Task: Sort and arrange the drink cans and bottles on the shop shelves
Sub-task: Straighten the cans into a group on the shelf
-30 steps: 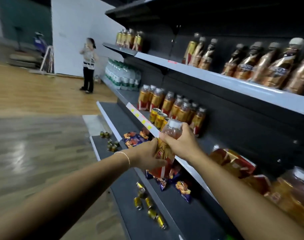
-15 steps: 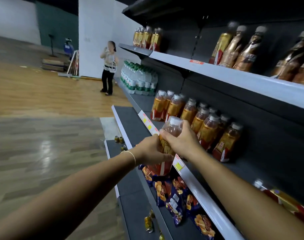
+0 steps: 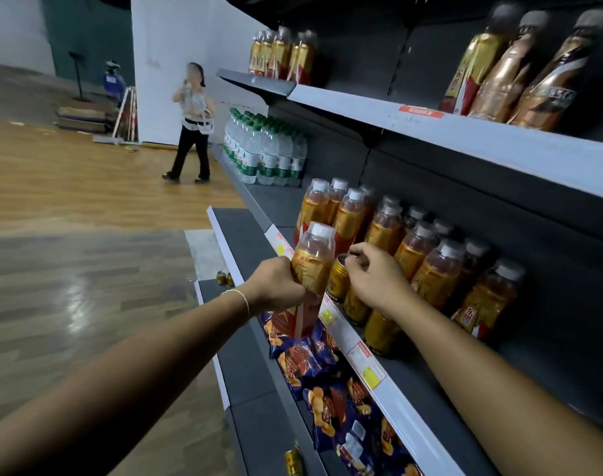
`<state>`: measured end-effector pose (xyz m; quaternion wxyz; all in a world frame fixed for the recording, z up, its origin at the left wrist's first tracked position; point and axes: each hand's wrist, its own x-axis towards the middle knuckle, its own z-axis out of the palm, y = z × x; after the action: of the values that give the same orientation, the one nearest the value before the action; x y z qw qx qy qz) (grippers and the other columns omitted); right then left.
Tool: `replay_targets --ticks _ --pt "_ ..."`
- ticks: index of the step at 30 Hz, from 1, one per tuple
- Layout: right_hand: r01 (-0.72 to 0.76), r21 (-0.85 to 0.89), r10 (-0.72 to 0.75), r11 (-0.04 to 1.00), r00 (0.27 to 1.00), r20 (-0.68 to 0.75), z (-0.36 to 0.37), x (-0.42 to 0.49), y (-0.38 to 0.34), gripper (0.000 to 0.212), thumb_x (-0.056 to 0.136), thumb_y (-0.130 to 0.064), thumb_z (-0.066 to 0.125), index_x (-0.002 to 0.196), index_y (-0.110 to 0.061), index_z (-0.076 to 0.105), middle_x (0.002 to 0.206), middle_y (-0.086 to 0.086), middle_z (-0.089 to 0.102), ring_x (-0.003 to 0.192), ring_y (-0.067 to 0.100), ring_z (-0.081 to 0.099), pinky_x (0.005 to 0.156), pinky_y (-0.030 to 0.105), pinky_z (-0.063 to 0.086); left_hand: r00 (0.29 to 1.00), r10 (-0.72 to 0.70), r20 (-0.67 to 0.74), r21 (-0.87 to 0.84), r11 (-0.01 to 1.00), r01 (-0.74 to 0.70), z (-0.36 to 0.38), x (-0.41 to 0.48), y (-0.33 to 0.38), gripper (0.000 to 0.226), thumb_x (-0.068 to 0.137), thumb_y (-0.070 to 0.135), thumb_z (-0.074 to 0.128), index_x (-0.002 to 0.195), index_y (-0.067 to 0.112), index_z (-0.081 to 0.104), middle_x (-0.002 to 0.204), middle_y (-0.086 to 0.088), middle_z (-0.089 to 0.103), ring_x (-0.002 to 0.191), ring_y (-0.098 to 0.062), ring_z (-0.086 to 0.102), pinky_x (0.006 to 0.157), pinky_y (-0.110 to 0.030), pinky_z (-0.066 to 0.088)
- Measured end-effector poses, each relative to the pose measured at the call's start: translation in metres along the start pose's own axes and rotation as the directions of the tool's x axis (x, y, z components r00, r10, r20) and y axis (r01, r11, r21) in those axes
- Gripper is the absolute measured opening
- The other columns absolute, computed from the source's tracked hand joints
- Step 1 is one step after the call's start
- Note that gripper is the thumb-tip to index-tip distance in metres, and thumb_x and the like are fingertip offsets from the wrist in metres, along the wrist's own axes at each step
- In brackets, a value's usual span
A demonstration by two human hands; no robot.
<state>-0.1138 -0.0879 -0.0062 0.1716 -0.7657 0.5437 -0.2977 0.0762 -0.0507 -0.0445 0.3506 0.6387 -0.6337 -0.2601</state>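
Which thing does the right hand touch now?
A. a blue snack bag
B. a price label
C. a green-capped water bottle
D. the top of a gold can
D: the right hand pinches the rim of the gold can, while the left hand grips the bottle.

I get single view, head camera. Looks forward and down along shelves (image 3: 464,139), frame tilted. Shelves fill right side and run away toward far wall; wood floor (image 3: 70,187) fills left. Close range: left hand (image 3: 279,286) and right hand (image 3: 379,280) sit mid-frame, near lens.
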Motion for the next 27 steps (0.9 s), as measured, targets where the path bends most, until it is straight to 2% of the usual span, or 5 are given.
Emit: replay_targets --ticks 4,8,16,21,27 --pt "-0.074 -0.19 0.068 0.979 0.997 -0.041 0.014 0.03 0.014 0.042 0.097 -0.027 0.055 0.137 -0.018 0.053 0.135 0.006 0.053 0.117 0.022 0.053 0.093 0.029 0.043 1.0 0.011 0.017 -0.042 0.999 -0.011 -0.01 0.046 -0.015 0.025 0.064 0.042 0.083 0.073 0.023 0.07 0.072 0.008 0.068 0.067 -0.005 0.062 0.041 -0.006 0.037" --pt "-0.17 -0.28 0.158 0.945 0.985 -0.064 0.029 0.056 0.019 0.044 0.094 -0.036 0.058 0.135 -0.02 0.054 0.134 0.008 0.054 0.119 0.028 0.054 0.087 0.029 0.041 0.995 0.069 0.071 -0.058 0.996 -0.065 -0.014 0.09 -0.022 0.024 0.066 0.04 0.084 0.073 0.022 0.07 0.071 0.009 0.068 0.069 -0.005 0.063 0.042 -0.005 0.038" --pt "-0.36 -0.341 0.371 0.868 0.928 -0.035 0.054 0.083 0.026 0.063 0.095 -0.053 0.051 0.149 -0.024 0.039 0.148 0.009 0.042 0.131 0.029 0.046 0.108 0.036 0.041 0.96 0.21 0.184 -0.044 0.978 -0.205 -0.017 0.171 -0.029 0.032 0.066 0.038 0.082 0.088 0.019 0.07 0.081 0.005 0.07 0.072 -0.005 0.06 0.053 -0.015 0.045" --pt "-0.344 -0.509 0.372 0.789 0.927 -0.05 0.066 0.079 0.028 0.07 0.092 -0.062 0.043 0.15 -0.024 0.035 0.145 0.007 0.047 0.13 0.028 0.046 0.107 0.038 0.04 0.945 0.246 0.217 -0.05 0.969 -0.24 -0.004 0.204 -0.027 0.043 0.065 0.042 0.084 0.092 0.015 0.064 0.085 0.003 0.065 0.079 -0.013 0.059 0.056 -0.018 0.041" --pt "-0.354 -0.614 0.438 0.705 0.899 -0.016 0.069 0.078 0.023 0.093 0.08 -0.07 0.053 0.154 -0.028 0.017 0.154 0.004 0.034 0.142 0.029 0.032 0.117 0.045 0.03 0.946 0.248 0.207 -0.081 0.968 -0.236 0.024 0.221 -0.028 0.069 0.064 0.044 0.088 0.114 0.017 0.049 0.111 -0.001 0.056 0.104 -0.021 0.055 0.085 -0.032 0.049"
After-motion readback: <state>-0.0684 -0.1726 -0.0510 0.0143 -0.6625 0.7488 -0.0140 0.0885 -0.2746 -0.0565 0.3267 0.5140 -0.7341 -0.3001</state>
